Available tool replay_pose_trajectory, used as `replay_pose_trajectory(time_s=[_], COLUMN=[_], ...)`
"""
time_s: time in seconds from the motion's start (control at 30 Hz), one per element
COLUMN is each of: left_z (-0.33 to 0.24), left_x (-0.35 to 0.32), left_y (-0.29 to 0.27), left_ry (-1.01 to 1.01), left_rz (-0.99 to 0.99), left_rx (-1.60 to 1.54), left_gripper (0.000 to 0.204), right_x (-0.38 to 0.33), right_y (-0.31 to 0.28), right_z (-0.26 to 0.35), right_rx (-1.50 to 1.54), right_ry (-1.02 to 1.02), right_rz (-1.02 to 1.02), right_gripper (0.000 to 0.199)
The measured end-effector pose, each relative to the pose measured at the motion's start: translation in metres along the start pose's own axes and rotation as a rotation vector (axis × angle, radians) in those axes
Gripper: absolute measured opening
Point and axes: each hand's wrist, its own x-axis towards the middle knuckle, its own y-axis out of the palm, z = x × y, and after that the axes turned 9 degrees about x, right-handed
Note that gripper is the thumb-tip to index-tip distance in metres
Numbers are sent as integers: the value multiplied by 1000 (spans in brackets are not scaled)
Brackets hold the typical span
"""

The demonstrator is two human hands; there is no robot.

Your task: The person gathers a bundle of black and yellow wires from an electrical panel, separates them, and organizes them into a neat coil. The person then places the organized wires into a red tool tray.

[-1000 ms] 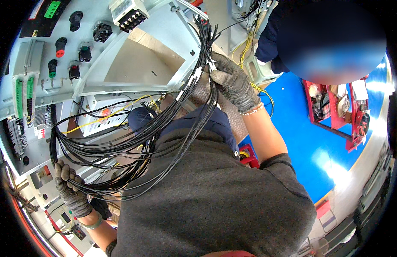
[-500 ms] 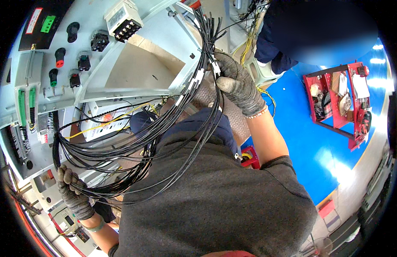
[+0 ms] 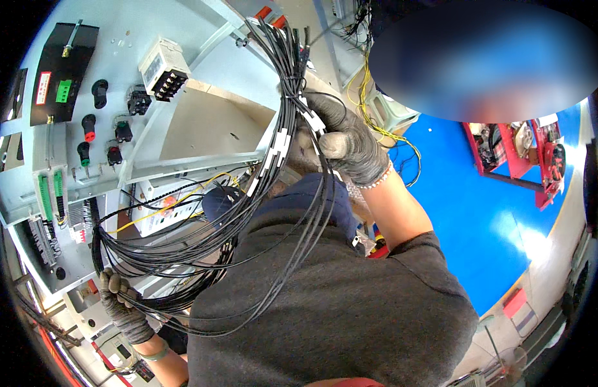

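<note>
Black floppy wires [image 3: 202, 258] are hanging loose and light while I am squeezing them in my gloved right hand [image 3: 347, 145] and left hand [image 3: 118, 303].

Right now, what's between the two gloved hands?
In the head view, a bundle of black wires with white tags runs from the right hand down in loops to the left hand, crossing over the grey shirt and dark cap.

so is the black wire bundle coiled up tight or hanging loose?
Loose: black wire bundle sags in open loops between left hand and right hand.
</note>
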Motion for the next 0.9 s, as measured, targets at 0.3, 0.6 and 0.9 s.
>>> replay_pose_trajectory(time_s=[0.3,0.6,0.9], left_z=[2,4,2], left_x=[0,3,1], left_y=[3,15,21], left_ry=[7,-6,-4], left_rz=[21,22,-22], left_rx=[-31,-19,19], left_gripper=[17,18,18], right_x=[12,18,21], right_y=[20,67,75], right_z=[-2,10,13], right_rx=[14,-119,-19], right_ry=[-70,-221,-219], right_rz=[-125,-215,-191], right_gripper=[67,48,51])
